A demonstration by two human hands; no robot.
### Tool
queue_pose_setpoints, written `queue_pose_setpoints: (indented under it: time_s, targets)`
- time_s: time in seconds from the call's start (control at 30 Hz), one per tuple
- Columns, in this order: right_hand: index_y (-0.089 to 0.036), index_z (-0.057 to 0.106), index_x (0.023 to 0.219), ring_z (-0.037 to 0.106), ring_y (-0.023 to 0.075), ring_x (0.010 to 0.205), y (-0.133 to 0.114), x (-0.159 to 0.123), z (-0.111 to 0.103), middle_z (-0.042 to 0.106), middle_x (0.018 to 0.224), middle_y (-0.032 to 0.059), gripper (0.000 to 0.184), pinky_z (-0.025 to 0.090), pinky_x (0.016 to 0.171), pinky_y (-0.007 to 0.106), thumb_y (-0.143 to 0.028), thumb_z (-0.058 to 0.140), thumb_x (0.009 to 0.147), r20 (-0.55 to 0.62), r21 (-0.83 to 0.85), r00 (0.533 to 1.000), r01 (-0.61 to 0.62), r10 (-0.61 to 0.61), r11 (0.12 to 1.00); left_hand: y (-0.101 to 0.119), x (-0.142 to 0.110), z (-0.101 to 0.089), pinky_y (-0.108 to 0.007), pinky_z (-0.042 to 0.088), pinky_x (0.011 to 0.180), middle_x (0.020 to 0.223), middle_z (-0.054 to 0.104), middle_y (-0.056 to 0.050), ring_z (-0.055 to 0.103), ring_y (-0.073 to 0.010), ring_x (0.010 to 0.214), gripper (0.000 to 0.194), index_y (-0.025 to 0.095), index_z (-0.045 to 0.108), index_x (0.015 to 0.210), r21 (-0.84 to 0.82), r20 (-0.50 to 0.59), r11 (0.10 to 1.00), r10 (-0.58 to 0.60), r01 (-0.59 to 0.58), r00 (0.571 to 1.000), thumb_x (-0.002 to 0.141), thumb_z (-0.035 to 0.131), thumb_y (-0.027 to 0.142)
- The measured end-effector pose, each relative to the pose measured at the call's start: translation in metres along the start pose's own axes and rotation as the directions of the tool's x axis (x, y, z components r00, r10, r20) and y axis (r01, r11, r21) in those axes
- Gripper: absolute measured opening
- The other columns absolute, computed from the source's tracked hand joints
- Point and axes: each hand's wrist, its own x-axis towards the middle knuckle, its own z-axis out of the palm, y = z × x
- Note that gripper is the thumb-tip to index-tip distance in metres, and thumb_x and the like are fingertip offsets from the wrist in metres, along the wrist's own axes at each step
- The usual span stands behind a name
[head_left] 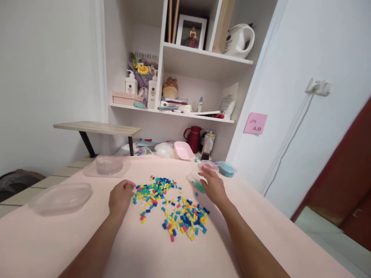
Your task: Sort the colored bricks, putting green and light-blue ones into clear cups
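Two loose heaps of small coloured bricks lie on the pink tabletop: a far heap (156, 189) and a near heap (187, 218), in blue, yellow, green, teal, pink and white. My left hand (120, 196) rests at the left edge of the far heap, fingers curled together; whatever may be in them is hidden. Over on the right, my right hand (213, 186) hovers with fingers apart beside a clear tub holding green bricks (198, 186). Its fingertips partly cover a tub of pink bricks (209, 166). A tub of blue bricks (227, 169) stands just beyond.
Clear plastic lids or trays (62, 197) and a round clear tub (109, 165) lie at left. A small wooden stand (97, 127) rises behind them. At the back are a pink dish (184, 150), a red jug (193, 138) and a bottle (207, 146).
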Motion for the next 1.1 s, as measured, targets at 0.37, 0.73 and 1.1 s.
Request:
queue_pose_setpoints:
  time_s: [0.37,0.73,1.1]
  targets:
    - [-0.025,0.044,0.147,0.042,0.0272,0.138,-0.117,-0.029,0.019,0.042,0.153,0.011,0.061,0.035,0.112,0.043,-0.04,0.062,0.091,0.437,0.447,0.702,0.373,-0.563,0.813,-0.005,0.0,0.002,-0.027,0.043,0.06,0.077,0.075,0.001,0.068,-0.017,0.065,0.021,0.025,0.067,0.071,0.003,-0.013,1.0,0.007,-0.007,1.0,0.075,0.046,0.022]
    - [-0.027,0.071,0.112,0.065,0.0194,0.108,-0.085,-0.015,0.002,0.071,0.115,0.0032,0.028,0.049,0.096,0.032,-0.024,0.047,0.097,0.415,0.475,0.775,0.262,-0.477,0.84,-0.002,0.0,0.001,-0.028,0.042,0.061,0.07,0.073,0.001,0.068,-0.0183,0.065,0.023,0.025,0.066,0.07,0.009,-0.018,1.0,0.01,-0.01,1.0,0.078,0.045,0.023]
    - [-0.029,0.06,0.132,0.06,0.021,0.11,-0.097,-0.025,0.025,0.064,0.121,0.0062,0.036,0.047,0.097,0.033,-0.027,0.048,0.098,0.421,0.361,0.757,0.365,-0.499,0.858,0.001,-0.002,-0.001,-0.027,0.042,0.062,0.071,0.072,0.002,0.068,-0.0175,0.065,0.022,0.025,0.066,0.069,0.004,-0.016,1.0,0.012,-0.011,1.0,0.075,0.045,0.021]
